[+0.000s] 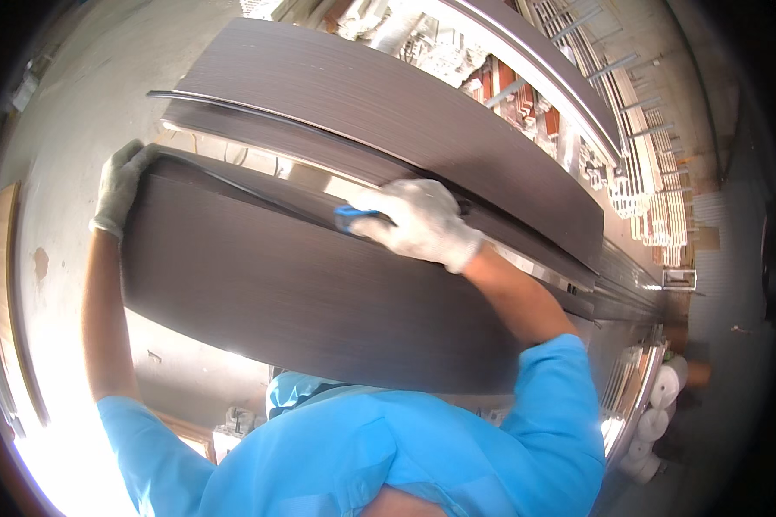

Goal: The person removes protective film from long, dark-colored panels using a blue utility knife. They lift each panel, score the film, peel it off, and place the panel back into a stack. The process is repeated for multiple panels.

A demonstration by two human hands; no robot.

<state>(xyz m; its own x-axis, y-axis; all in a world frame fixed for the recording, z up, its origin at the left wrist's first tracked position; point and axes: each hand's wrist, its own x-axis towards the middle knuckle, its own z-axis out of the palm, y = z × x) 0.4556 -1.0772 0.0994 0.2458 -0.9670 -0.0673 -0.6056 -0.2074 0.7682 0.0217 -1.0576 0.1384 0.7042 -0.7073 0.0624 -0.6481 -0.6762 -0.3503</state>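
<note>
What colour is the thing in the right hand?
The small object shows blue, best in the head view.

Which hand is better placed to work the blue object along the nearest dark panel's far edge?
Right, most likely: the right hand holds the blue object at that edge, roughly midway along the dark panel. The left hand is at the panel's far-left corner, away from the object.

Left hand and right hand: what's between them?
Head view: the far edge of the near dark panel, with a thin black strip along it.
</note>
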